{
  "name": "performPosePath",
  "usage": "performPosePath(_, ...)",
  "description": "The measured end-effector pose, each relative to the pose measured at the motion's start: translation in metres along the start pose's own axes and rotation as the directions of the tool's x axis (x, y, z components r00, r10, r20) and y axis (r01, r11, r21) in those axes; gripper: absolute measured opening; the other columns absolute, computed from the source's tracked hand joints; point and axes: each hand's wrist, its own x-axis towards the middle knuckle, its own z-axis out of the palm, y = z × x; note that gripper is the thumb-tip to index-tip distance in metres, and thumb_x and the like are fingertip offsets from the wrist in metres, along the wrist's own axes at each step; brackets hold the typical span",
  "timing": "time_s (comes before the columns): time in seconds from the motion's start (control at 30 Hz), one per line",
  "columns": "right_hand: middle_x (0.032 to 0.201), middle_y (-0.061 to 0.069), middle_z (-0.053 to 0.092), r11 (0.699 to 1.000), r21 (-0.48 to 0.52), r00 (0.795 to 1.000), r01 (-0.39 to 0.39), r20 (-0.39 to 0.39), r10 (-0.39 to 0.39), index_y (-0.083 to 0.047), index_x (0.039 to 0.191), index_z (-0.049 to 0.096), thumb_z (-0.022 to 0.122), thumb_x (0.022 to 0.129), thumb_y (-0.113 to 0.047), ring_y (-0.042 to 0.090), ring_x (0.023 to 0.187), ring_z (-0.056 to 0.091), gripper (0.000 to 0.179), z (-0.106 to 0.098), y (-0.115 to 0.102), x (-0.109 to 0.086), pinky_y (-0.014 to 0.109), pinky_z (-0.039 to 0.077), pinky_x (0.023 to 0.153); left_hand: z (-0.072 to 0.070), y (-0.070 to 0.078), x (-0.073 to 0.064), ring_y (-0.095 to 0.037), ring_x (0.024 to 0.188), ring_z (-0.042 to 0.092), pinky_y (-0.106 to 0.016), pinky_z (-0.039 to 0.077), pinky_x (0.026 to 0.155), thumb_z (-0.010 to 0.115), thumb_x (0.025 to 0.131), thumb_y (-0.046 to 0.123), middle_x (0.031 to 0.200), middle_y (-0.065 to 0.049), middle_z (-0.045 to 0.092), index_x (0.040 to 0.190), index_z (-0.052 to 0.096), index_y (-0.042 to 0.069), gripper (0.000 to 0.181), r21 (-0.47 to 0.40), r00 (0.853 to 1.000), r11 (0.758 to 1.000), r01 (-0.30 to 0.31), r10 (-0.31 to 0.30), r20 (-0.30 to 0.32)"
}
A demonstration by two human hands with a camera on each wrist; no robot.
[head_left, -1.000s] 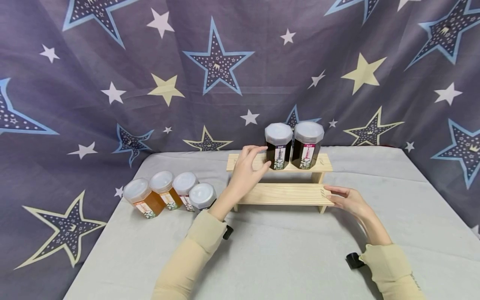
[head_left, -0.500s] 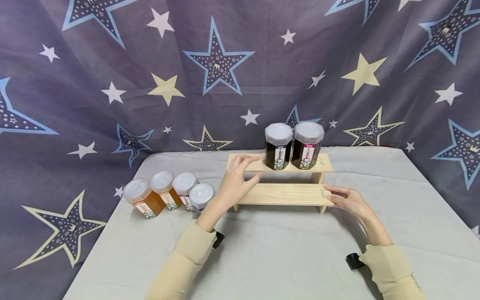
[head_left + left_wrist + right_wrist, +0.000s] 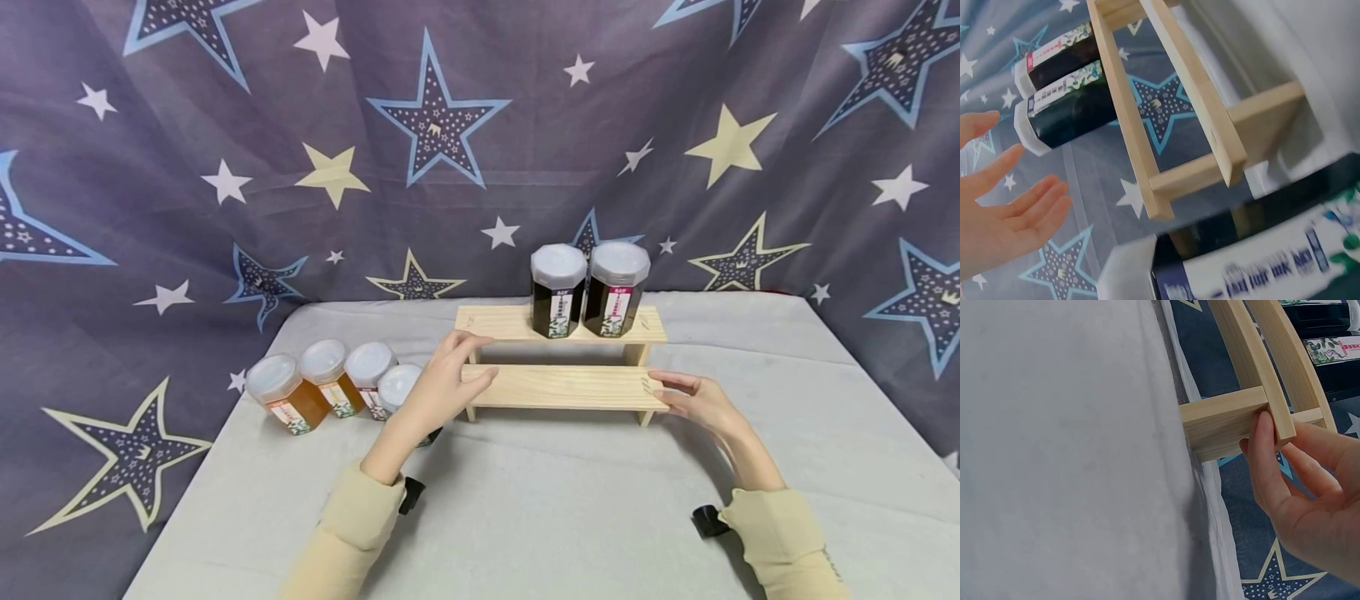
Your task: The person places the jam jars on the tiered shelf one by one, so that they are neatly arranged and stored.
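Note:
My left hand hovers near the left end of a two-tier wooden display stand, with nothing in its spread fingers. In the left wrist view that hand is apart from the jars. My right hand holds the right end of the stand's lower board, pinching it between thumb and fingers in the right wrist view. Two dark jars with white lids, a blue-labelled jar and a pink-labelled jar, stand side by side on the upper board. Another dark jar lies close below the left hand, partly hidden by it in the head view.
Left on the grey-white cloth stand an amber jar, a second amber jar and a jar with a pinkish label, in a slanting row with the dark one. A star-patterned curtain hangs behind.
My left hand has drawn away from the blue-labelled jar, moving left and toward me. Both jars on the upper board stay put. The right hand keeps its hold on the stand.

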Motion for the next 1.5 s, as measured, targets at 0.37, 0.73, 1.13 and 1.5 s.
performPosePath(0.37,0.098,-0.011,0.061,1.0,-0.019,1.0,0.002,-0.002,-0.002,-0.008,0.118,0.057,0.066,0.079,-0.018,0.003,0.084,0.06,0.042,0.005,-0.007,-0.003,0.022,0.049,0.072,-0.016,-0.014,-0.021,-0.029,0.105,0.048,-0.045,0.041,0.086,0.062,0.081,0.023,0.114,-0.013,0.049,0.116,0.056,0.01,0.038,0.059,0.998,0.998,0.036,-0.033,-0.054)
performPosePath(0.73,0.096,-0.008,0.06,1.0,-0.003,1.0,0.006,0.003,-0.006,0.008,0.122,0.047,0.062,0.081,-0.01,0.004,0.082,0.06,0.047,0.012,-0.019,-0.012,0.023,0.049,0.071,-0.026,-0.02,-0.04,-0.03,0.105,0.047,-0.049,0.038,0.085,0.064,0.08,0.026,0.114,-0.013,0.05,0.114,0.058,0.013,0.037,0.136,0.99,0.986,0.093,-0.077,-0.116)
performPosePath(1.13,0.1,-0.003,0.06,0.999,-0.046,1.0,-0.023,-0.007,0.023,0.015,0.126,0.035,0.061,0.082,-0.011,0.003,0.082,0.06,0.057,0.014,-0.023,-0.013,0.024,0.049,0.074,-0.034,-0.029,-0.056,-0.036,0.106,0.045,-0.05,0.033,0.089,0.065,0.078,0.023,0.114,-0.018,0.049,0.112,0.059,0.007,0.037,0.171,0.973,0.966,0.196,-0.17,-0.155)
performPosePath(1.5,0.092,-0.01,0.06,1.0,-0.022,1.0,-0.019,-0.015,0.019,0.013,0.124,0.04,0.063,0.081,-0.011,0.003,0.081,0.06,0.055,0.013,-0.02,-0.012,0.023,0.049,0.072,-0.035,-0.038,-0.068,-0.035,0.095,0.046,-0.049,0.035,0.081,0.068,0.074,0.025,0.107,-0.02,0.049,0.114,0.056,0.008,0.045,0.234,0.957,0.936,0.262,-0.221,-0.186)
